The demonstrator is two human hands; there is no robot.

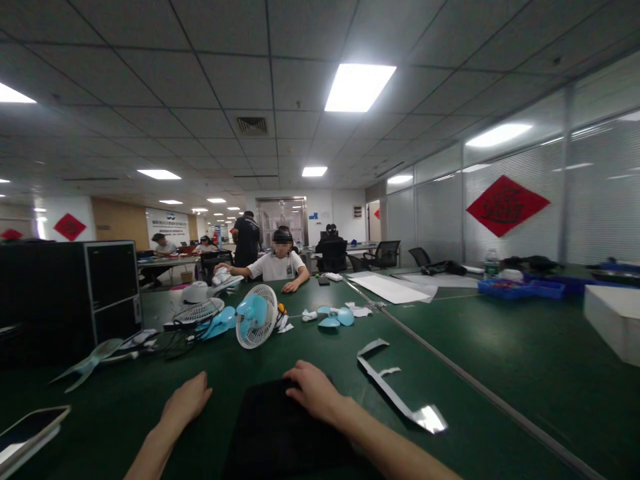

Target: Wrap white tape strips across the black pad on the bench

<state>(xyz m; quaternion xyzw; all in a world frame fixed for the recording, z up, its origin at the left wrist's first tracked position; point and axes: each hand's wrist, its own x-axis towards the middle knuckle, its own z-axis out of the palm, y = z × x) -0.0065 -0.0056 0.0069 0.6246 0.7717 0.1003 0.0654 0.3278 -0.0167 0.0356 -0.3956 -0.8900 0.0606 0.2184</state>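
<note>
My left hand (187, 398) rests on the green table, its fingers curled in and pressed together; nothing shows in them. To its right lies a black flat rectangular object (285, 433), too dark for me to tell its kind. My right hand (315, 391) lies over the far right part of this object, fingers a little bent and apart, touching its top near the far edge. Beyond both hands a small fan head with blue blades and a white grille (257, 317) stands tilted on the table. A torn silver-white strip (390, 393) lies right of my right hand.
A loose blue fan blade (336, 317), other fan parts (197, 310) and cables lie farther back. A black computer case (113, 287) stands left, a phone (33, 433) near front left. Across the table sits a person (277, 267). Blue trays (520, 287) and a white block (613, 320) are right.
</note>
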